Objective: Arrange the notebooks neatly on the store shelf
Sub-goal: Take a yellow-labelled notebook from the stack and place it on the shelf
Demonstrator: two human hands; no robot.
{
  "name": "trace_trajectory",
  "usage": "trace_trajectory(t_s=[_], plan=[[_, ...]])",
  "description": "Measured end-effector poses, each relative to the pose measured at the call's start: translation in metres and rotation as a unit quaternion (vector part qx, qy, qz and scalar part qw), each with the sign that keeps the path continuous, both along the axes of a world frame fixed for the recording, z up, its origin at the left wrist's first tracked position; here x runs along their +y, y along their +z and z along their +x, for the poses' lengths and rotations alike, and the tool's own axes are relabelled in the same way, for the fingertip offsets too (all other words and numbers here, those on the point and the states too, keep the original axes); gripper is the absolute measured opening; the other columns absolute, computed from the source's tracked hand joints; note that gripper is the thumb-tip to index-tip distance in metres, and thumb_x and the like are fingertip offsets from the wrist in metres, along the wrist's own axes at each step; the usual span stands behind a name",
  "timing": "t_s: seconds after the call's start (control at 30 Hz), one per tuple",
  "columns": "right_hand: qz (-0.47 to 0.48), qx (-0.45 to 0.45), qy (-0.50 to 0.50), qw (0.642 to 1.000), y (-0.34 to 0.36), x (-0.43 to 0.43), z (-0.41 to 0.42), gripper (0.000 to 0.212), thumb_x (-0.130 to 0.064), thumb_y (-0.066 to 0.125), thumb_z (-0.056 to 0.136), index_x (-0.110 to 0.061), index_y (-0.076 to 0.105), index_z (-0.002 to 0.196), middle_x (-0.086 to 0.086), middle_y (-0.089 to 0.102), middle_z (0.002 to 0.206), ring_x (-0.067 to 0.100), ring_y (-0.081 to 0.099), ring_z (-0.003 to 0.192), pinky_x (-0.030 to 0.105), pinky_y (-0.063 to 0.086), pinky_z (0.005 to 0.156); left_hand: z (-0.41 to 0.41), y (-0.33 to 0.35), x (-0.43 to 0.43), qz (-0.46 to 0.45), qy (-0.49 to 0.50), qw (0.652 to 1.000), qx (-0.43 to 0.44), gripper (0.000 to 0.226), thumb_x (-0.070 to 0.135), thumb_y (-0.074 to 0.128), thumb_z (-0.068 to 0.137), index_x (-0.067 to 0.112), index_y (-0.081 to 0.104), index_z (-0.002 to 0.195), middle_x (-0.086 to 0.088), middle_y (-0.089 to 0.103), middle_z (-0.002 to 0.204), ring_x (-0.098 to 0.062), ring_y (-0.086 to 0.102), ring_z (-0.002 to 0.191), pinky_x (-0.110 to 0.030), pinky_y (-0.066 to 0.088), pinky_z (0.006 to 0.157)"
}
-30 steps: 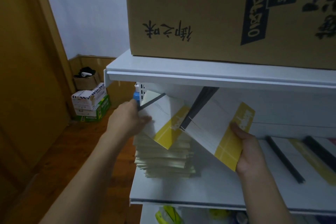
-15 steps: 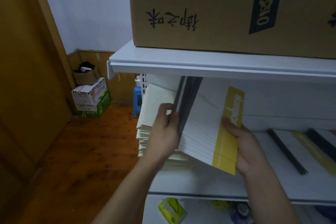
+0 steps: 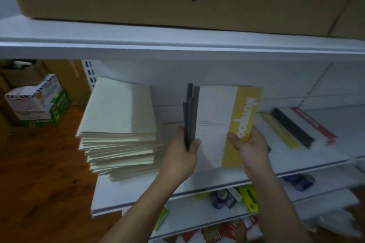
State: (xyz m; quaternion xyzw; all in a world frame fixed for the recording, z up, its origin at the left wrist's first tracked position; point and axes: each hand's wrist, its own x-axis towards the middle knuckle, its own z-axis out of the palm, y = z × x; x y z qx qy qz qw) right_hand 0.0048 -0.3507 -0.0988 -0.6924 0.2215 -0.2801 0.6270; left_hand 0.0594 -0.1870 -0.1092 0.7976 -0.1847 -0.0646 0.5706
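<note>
Squaring of notebooks (image 3: 215,124) is underway, upright mid-shelf (image 3: 138,193); spines pinched by left hand (image 3: 182,156), yellow edge clasped by right hand (image 3: 249,148). Uneven spines risk fanning out; ragged pile (image 3: 120,124) at left edge could be knocked.

One head-worn camera looks forward and down from close by at the white shelf (image 3: 197,181), with the wooden floor (image 3: 39,183) at left.
</note>
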Motion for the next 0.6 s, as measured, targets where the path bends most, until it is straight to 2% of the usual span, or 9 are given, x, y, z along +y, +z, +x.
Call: trace_trajectory(t_s=[0.1, 0.17, 0.23, 0.3, 0.4, 0.47, 0.5, 0.6], plan=[[-0.047, 0.028, -0.024, 0.998, -0.017, -0.020, 0.000, 0.035, 0.005, 0.068, 0.081, -0.030, 0.062, 0.084, -0.012, 0.068, 0.086, 0.005, 0.066, 0.075, 0.027, 0.052, 0.073, 0.004, -0.026, -0.028, 0.012, -0.002, 1.000, 0.010, 0.043, 0.018, 0.054, 0.096, 0.017, 0.040, 0.136, -0.002, 0.061, 0.123, -0.025, 0.059, 0.111, -0.033, 0.048, 0.084], [-0.068, 0.052, -0.024, 0.996, -0.031, -0.035, 0.001, 0.032, 0.002, 0.070, 0.080, -0.029, 0.063, 0.082, -0.010, 0.069, 0.086, 0.013, 0.066, 0.081, 0.030, 0.053, 0.075, 0.005, -0.044, -0.044, 0.017, 0.005, 1.000, 0.025, 0.045, 0.016, 0.053, 0.096, 0.018, 0.038, 0.139, -0.001, 0.061, 0.119, -0.025, 0.059, 0.109, -0.034, 0.049, 0.083], [-0.075, 0.071, -0.016, 0.995, -0.043, -0.049, 0.001, 0.033, 0.001, 0.071, 0.079, -0.030, 0.062, 0.081, -0.013, 0.068, 0.086, 0.009, 0.064, 0.081, 0.024, 0.051, 0.070, 0.004, -0.056, -0.059, 0.009, 0.025, 0.999, 0.020, 0.040, 0.011, 0.052, 0.096, 0.018, 0.042, 0.134, 0.006, 0.058, 0.109, -0.019, 0.059, 0.100, -0.021, 0.047, 0.075], [-0.072, 0.081, -0.010, 0.994, -0.054, -0.064, 0.003, 0.034, 0.000, 0.071, 0.080, -0.032, 0.059, 0.083, -0.015, 0.067, 0.088, 0.001, 0.061, 0.081, 0.020, 0.047, 0.067, 0.002, -0.062, -0.077, 0.010, 0.040, 0.999, -0.003, 0.028, 0.008, 0.051, 0.096, 0.021, 0.045, 0.120, 0.007, 0.056, 0.097, -0.016, 0.054, 0.084, -0.006, 0.039, 0.060], [-0.066, 0.096, 0.026, 0.993, -0.069, -0.086, 0.007, 0.030, 0.000, 0.069, 0.081, -0.027, 0.061, 0.090, -0.012, 0.068, 0.089, 0.000, 0.062, 0.080, 0.014, 0.047, 0.064, 0.000, -0.074, -0.096, 0.033, 0.058, 0.998, 0.006, 0.022, 0.007, 0.048, 0.097, 0.027, 0.040, 0.103, 0.005, 0.052, 0.078, -0.014, 0.050, 0.065, -0.011, 0.037, 0.053], [-0.060, 0.114, 0.067, 0.989, -0.080, -0.095, 0.010, 0.028, 0.003, 0.067, 0.082, -0.021, 0.061, 0.095, -0.008, 0.068, 0.089, 0.007, 0.063, 0.081, 0.009, 0.046, 0.062, -0.002, -0.089, -0.100, 0.057, 0.075, 0.995, 0.024, 0.028, 0.006, 0.047, 0.097, 0.033, 0.037, 0.100, 0.007, 0.054, 0.080, -0.009, 0.052, 0.067, -0.011, 0.039, 0.053], [-0.058, 0.124, 0.088, 0.987, -0.086, -0.098, 0.011, 0.029, 0.002, 0.066, 0.083, -0.021, 0.060, 0.099, -0.008, 0.067, 0.090, 0.010, 0.062, 0.082, 0.007, 0.045, 0.062, -0.004, -0.096, -0.102, 0.075, 0.084, 0.993, 0.032, 0.029, 0.005, 0.047, 0.097, 0.033, 0.037, 0.100, 0.004, 0.056, 0.081, -0.013, 0.054, 0.068, -0.013, 0.037, 0.054], [-0.051, 0.133, 0.122, 0.982, -0.102, -0.104, 0.013, 0.029, -0.001, 0.061, 0.088, -0.019, 0.055, 0.110, -0.007, 0.065, 0.095, 0.015, 0.062, 0.087, 0.009, 0.045, 0.066, -0.010, -0.107, -0.107, 0.087, 0.115, 0.988, 0.051, 0.029, 0.003, 0.047, 0.096, 0.027, 0.038, 0.108, 0.002, 0.058, 0.096, -0.014, 0.056, 0.081, -0.022, 0.040, 0.068]])
